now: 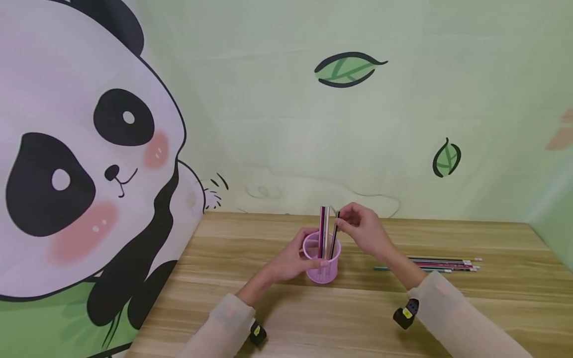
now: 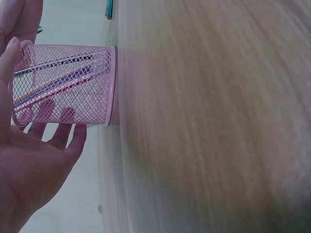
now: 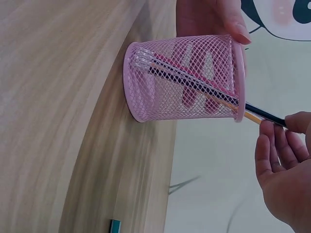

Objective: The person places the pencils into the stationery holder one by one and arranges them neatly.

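A pink mesh pencil cup [image 1: 329, 275] stands upright on the wooden table. My left hand [image 1: 288, 259] grips it from the left, thumb across the near side near the rim and fingers around the back. Several pencils [image 1: 323, 226] lean together inside the cup, their tops above the rim. My right hand [image 1: 364, 229] pinches the upper end of a black pencil [image 3: 265, 115] between thumb and fingertips. That pencil's lower part is inside the cup, visible through the mesh wall [image 2: 63, 108] in the left wrist view.
Several more pencils [image 1: 447, 264] lie side by side on the table [image 1: 358, 318] at the right, partly behind my right forearm. Nearest of them is a green pencil [image 1: 382, 268]. A pale green wall hanging [image 1: 268, 124] with a panda print borders the table's back and left.
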`<state>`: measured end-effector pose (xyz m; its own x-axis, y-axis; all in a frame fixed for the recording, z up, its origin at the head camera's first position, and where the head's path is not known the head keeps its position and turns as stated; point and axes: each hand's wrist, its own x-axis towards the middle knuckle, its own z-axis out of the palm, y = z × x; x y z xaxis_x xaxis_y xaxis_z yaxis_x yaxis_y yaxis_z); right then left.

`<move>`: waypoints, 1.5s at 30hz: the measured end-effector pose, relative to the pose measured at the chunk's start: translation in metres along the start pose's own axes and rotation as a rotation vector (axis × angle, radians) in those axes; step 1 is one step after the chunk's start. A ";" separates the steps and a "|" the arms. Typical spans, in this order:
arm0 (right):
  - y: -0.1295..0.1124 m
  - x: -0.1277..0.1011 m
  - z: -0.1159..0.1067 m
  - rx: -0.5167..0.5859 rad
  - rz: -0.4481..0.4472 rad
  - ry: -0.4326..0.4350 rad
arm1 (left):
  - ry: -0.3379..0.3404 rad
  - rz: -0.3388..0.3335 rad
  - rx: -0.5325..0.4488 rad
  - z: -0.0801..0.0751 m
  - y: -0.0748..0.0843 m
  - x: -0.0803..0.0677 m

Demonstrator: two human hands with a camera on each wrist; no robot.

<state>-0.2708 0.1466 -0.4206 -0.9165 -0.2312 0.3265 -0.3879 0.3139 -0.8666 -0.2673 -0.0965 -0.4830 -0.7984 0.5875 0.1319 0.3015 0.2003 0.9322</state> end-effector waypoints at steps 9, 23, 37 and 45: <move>0.012 -0.008 0.003 -0.094 -0.045 -0.029 | 0.002 -0.016 0.011 0.002 -0.001 0.002; 0.029 -0.033 -0.033 -0.241 -0.078 -0.138 | 0.011 0.001 0.010 0.005 -0.002 0.001; 0.061 -0.069 -0.071 -0.460 -0.052 -0.248 | 0.022 -0.011 0.023 0.002 -0.004 -0.001; 0.073 -0.077 -0.074 -0.504 -0.031 -0.263 | 0.025 -0.014 0.020 0.002 -0.004 -0.001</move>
<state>-0.2356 0.2552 -0.4813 -0.8736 -0.4488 0.1882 -0.4723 0.6888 -0.5500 -0.2673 -0.0965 -0.4875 -0.8150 0.5652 0.1277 0.3006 0.2240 0.9271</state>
